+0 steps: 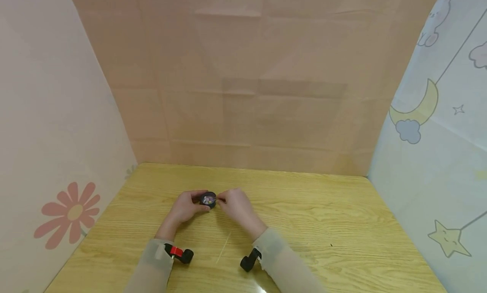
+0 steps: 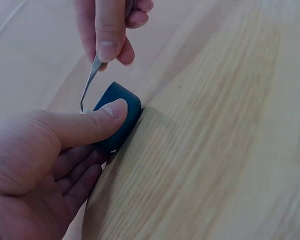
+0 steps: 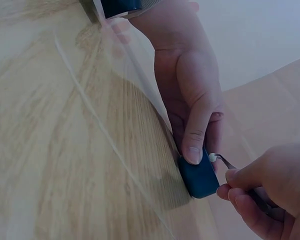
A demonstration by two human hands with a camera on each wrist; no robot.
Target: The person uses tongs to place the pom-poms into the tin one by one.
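My left hand [image 1: 185,207] grips a small dark blue case [image 1: 208,200] with rounded corners, thumb on one side and fingers on the other. The case stands on edge on the table, and its face carries a colourful picture in the head view. Bent-tip tweezers [image 2: 91,77] are pinched in my right hand [image 1: 236,206], just right of the case. At their tip in the right wrist view is a tiny white piece [image 3: 212,157], close against the case's face. Whether that piece touches the case I cannot tell.
The wood-grain table [image 1: 296,217] runs back to a brown paper backdrop [image 1: 243,115]. Patterned white walls stand at left and right. A thin pale line [image 1: 223,247] lies between the forearms, and a dark speck [image 1: 331,245] sits farther right.
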